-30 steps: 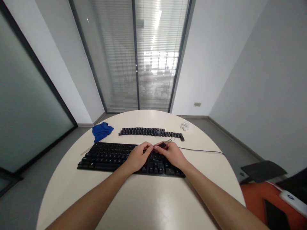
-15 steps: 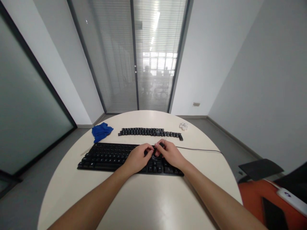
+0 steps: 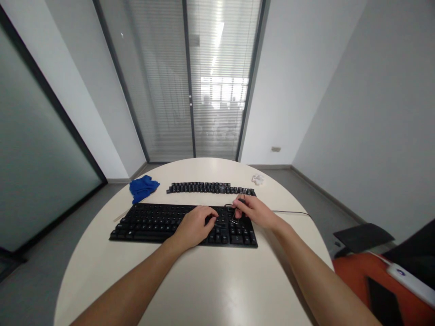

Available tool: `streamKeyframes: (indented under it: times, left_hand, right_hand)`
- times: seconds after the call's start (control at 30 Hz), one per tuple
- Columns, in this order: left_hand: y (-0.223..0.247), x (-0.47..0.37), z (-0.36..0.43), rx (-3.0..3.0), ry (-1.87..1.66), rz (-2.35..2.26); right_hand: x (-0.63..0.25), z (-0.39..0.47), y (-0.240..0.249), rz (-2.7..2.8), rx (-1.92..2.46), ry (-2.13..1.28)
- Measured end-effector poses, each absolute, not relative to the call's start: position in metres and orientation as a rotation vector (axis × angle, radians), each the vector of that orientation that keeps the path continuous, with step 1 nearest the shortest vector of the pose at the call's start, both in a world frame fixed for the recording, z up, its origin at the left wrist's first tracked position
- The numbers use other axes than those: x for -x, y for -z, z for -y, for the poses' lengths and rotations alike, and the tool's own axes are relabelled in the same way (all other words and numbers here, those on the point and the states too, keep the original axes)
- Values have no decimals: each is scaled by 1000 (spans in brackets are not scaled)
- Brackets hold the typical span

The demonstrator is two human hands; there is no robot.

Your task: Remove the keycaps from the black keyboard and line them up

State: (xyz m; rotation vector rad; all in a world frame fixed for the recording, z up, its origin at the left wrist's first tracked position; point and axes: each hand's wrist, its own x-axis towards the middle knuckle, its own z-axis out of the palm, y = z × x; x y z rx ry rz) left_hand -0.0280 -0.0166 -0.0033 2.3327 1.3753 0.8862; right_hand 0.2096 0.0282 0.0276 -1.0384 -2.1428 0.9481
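Note:
A black full-size keyboard [image 3: 152,222] lies across the table in front of me. My left hand [image 3: 195,225] rests over its right half, fingers curled and thumb near the fingertips; whatever is between them, if anything, I cannot make out. Above the number pad, my right hand [image 3: 253,211] is closed around the black handle of a keycap puller [image 3: 234,220], whose thin wire loops point down toward the keys. Behind the keyboard, loose black keycaps [image 3: 200,187] stand in rows, and the right end of these rows lies just beyond my right hand.
A crumpled blue cloth [image 3: 143,188] lies at the back left of the round cream table [image 3: 204,280]. Crumpled white tissue [image 3: 258,179] is at the back right. The keyboard cable [image 3: 288,212] runs off the right edge. An orange chair [image 3: 353,276] with a phone and a power strip stands at right.
My right hand has moved right and slightly away from my left hand, carrying the keycap puller over the number pad. My left hand has stayed nearly in place.

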Motion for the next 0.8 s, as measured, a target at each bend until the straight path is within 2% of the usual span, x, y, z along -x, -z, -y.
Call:
streamKeyframes:
  times: [0.4,0.8]
  left_hand:
    - [1,28,17,-2335,-880,-1367]
    - [-1,28,18,-2345,-868,-1373]
  right_hand:
    - [-218,-22,-38,2248,964,-1077]
    - [-221,-23,-41,2327,961,-1044]
